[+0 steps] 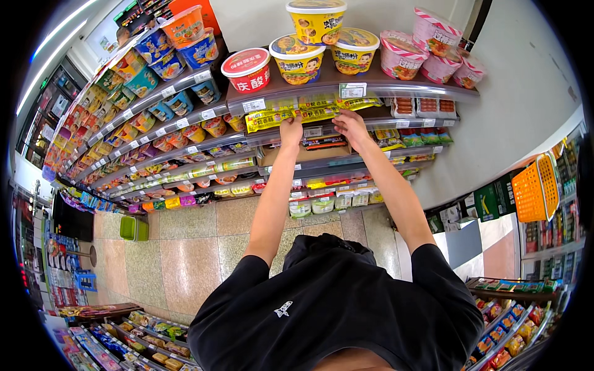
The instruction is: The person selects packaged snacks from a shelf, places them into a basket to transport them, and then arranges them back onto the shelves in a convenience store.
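Long yellow sausage packets (268,121) lie along the second shelf, just under the top board. My left hand (291,131) grips the lower edge of the front packet with its fingertips. At the right end of that packet is my right hand (351,128), its fingers bent. Whether they pinch the packet or only touch it is unclear. More yellow packets (366,103) reach behind and to the right of my right hand. Below both hands, an open cardboard box (304,156) holds thin dark-wrapped packets (327,143).
Yellow noodle tubs (297,65), a red tub (248,76) and pink tubs (403,58) stand above my hands. Trays of sausages (427,107) sit to the right, near a grey wall (510,92). An orange basket (536,190) and a green bin (134,228) are farther off.
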Tool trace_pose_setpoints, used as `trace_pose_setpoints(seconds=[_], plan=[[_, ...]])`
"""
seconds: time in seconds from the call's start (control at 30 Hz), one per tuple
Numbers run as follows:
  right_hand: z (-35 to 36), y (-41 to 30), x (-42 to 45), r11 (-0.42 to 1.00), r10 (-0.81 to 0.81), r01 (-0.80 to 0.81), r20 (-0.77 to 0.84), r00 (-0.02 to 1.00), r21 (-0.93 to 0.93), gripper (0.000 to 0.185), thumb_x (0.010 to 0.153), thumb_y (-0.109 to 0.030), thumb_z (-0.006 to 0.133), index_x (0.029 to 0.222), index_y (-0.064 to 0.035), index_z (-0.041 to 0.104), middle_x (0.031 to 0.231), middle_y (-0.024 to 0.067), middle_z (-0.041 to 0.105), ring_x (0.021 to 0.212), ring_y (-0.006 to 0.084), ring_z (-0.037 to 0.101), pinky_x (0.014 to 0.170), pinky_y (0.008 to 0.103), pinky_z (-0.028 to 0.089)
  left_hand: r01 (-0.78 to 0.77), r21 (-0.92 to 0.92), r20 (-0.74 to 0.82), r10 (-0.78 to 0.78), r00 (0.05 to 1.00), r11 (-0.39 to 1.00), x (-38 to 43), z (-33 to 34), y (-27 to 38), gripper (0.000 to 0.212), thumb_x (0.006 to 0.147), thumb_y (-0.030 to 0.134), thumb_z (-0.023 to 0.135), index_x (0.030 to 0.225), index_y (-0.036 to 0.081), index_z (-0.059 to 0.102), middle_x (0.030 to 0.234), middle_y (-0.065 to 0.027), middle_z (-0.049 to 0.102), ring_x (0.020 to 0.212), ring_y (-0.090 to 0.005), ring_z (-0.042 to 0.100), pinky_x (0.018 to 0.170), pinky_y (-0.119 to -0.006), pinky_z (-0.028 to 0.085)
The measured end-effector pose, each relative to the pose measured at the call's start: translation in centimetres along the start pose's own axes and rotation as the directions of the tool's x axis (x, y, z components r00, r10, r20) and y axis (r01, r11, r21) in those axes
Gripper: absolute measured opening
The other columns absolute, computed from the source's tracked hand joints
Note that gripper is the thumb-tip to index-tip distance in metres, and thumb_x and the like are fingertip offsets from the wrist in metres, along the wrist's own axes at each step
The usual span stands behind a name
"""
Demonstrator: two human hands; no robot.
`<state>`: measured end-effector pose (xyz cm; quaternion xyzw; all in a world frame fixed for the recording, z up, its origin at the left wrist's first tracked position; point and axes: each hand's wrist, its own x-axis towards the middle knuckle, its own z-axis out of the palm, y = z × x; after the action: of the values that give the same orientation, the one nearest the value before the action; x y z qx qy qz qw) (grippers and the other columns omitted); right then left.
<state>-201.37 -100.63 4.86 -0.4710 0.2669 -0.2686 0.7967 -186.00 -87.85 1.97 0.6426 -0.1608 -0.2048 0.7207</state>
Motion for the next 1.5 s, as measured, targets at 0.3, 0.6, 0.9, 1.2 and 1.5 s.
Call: trace_pose_setpoints(seconds=[0.3, 0.6, 0.9, 1.2, 1.5], plan=[[-0.1, 0.7, -1.3, 0.999, -0.019, 0.018, 0.043, 0.999, 0.040, 0.046, 0.089, -0.006, 0.061, 0.132, 0.0016, 0.045, 0.118, 0.0126, 0.059, 0.098, 0.0207, 0.063, 0.077, 0.0328, 0.052, 0.043, -0.110, -0.024, -0.046, 0.999, 0.993, -1.7, -0.3, 0.3, 0.016, 0.092, 0.016, 0.064, 0.097, 0.003, 0.056, 0.086, -0.0032, 0.059, 0.068, -0.0103, 0.051, 0.059, -0.028, 0.039], [0.0, 1.1, -6.7, 0.982, -0.116, 0.109, -0.040, 0.992, -0.154, 0.037, 0.096, -0.019, 0.060, 0.128, -0.0023, 0.050, 0.112, 0.0067, 0.060, 0.096, 0.0151, 0.060, 0.077, 0.0320, 0.053, 0.046, -0.370, -0.022, -0.058, 0.998, 0.928, -10.1, -3.8, 3.2, 0.015, 0.097, 0.019, 0.062, 0.097, 0.007, 0.053, 0.096, -0.0047, 0.065, 0.087, -0.0111, 0.063, 0.076, -0.030, 0.051], [-4.1, 0.0, -15.8, 0.986, -0.164, 0.166, 0.049, 0.985, -0.027, 0.016, 0.093, -0.009, 0.064, 0.104, -0.0044, 0.053, 0.099, 0.0043, 0.061, 0.088, 0.0118, 0.058, 0.073, 0.0292, 0.051, 0.173, -0.328, 0.126, -0.138, 0.982, 0.929, -17.7, -3.9, 4.8, 0.019, 0.091, 0.017, 0.069, 0.080, 0.009, 0.056, 0.089, -0.0040, 0.070, 0.080, -0.0101, 0.067, 0.065, -0.024, 0.054], [-9.6, -1.9, -22.6, 0.974, -0.144, 0.137, -0.023, 0.989, -0.180, 0.015, 0.091, -0.005, 0.066, 0.097, -0.0042, 0.052, 0.090, 0.0041, 0.062, 0.070, 0.0081, 0.054, 0.060, 0.0238, 0.046, 0.119, -0.156, 0.138, -0.098, 0.986, 0.981, -23.1, -0.6, 3.2, 0.014, 0.091, 0.012, 0.069, 0.100, 0.001, 0.068, 0.085, -0.0018, 0.067, 0.078, -0.0082, 0.064, 0.068, -0.025, 0.053], [-15.4, -6.9, -28.5, 0.880, -0.290, 0.187, -0.180, 0.940, -0.437, 0.015, 0.089, -0.008, 0.069, 0.092, -0.0047, 0.055, 0.065, -0.0046, 0.053, 0.052, -0.0004, 0.040, 0.046, 0.0190, 0.029, 0.099, -0.213, 0.202, -0.055, 0.978, 0.972, -29.2, 5.6, 4.8, 0.023, 0.091, 0.010, 0.068, 0.111, -0.003, 0.068, 0.092, -0.0027, 0.068, 0.079, -0.0061, 0.059, 0.067, -0.022, 0.048]])
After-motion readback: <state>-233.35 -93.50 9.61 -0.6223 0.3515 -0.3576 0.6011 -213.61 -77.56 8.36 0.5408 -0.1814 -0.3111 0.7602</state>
